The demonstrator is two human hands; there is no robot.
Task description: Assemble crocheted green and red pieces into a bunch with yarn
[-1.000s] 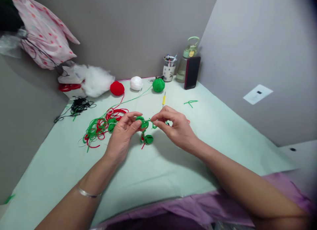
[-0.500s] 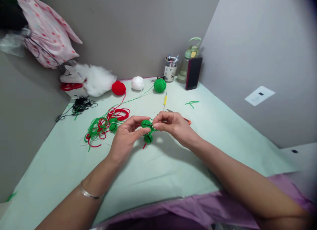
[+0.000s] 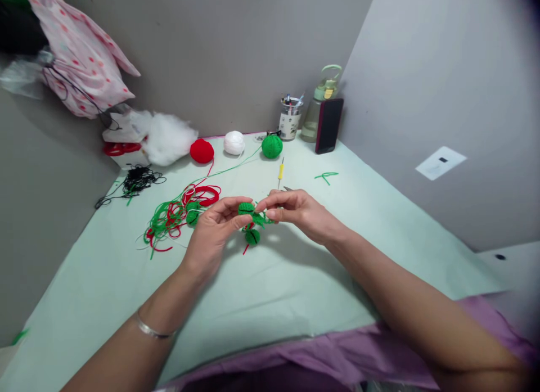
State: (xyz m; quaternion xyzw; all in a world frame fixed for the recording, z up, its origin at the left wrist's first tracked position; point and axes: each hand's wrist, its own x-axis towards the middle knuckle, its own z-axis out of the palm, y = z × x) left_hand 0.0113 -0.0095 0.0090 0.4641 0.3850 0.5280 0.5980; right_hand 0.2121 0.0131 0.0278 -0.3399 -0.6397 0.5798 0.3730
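Note:
My left hand [image 3: 216, 228] is closed on a small green crocheted piece [image 3: 246, 209] with a dark line across it, held between thumb and fingers. Close on its right, my right hand [image 3: 297, 211] is pinched at the edge of the piece. Something thin shows at its fingertips, too small to name. Green crochet [image 3: 258, 219] and a bit of red lie between the hands. Just below them is a round green crocheted ball [image 3: 252, 237] with a dark line, and a short red yarn end [image 3: 246, 249] sticks out under it.
Tangled red, green and white yarn [image 3: 172, 212] lies left, with another green crocheted piece [image 3: 193, 213]. Behind are red [image 3: 202, 151], white [image 3: 234, 143] and green [image 3: 272, 147] yarn balls. A yellow-handled tool [image 3: 280, 170], partly hidden scissors [image 3: 287, 188], phone [image 3: 329, 126] and bottle [image 3: 312, 119] stand or lie beyond.
The held green piece has shifted slightly left and up. My right hand's fingers have opened a little wider, and more green crochet shows between the hands.

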